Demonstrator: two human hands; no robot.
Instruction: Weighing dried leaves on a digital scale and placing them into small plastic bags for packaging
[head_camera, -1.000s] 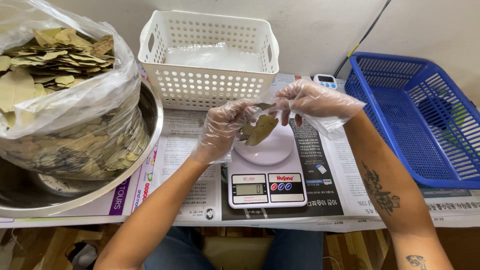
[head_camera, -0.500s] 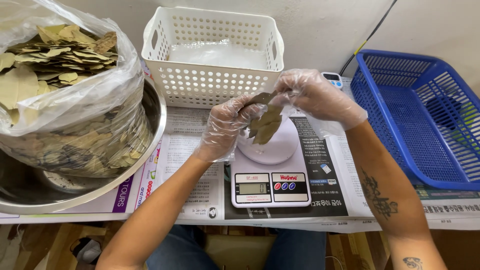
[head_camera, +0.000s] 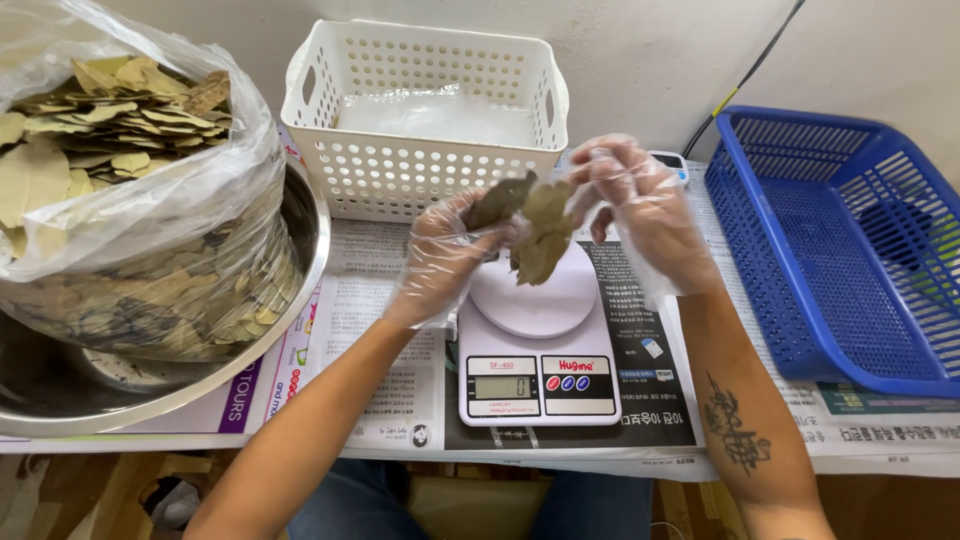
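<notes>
Newsprint-covered bench (head_camera: 380, 330) against a pale wall. Left hand (head_camera: 445, 255), gloved in thin crinkled plastic, fingers curled shut on a small bunch of dry leaves (head_camera: 530, 225), just above the round white plate of a digital scale (head_camera: 535, 345) at frame centre. Right hand (head_camera: 640, 205), gloved too, fingers loosely parted, fingertips at the bunch's upper edge; true grip hard to tell. Leaves flat, olive-brown, brittle-looking. Upper left: clear bag of leaves (head_camera: 130, 200), cut off by the frame, in a steel bowl (head_camera: 300, 290). Behind: perforated white basket (head_camera: 425, 110). Right: blue mesh tray (head_camera: 840, 240), partly cropped.
</notes>
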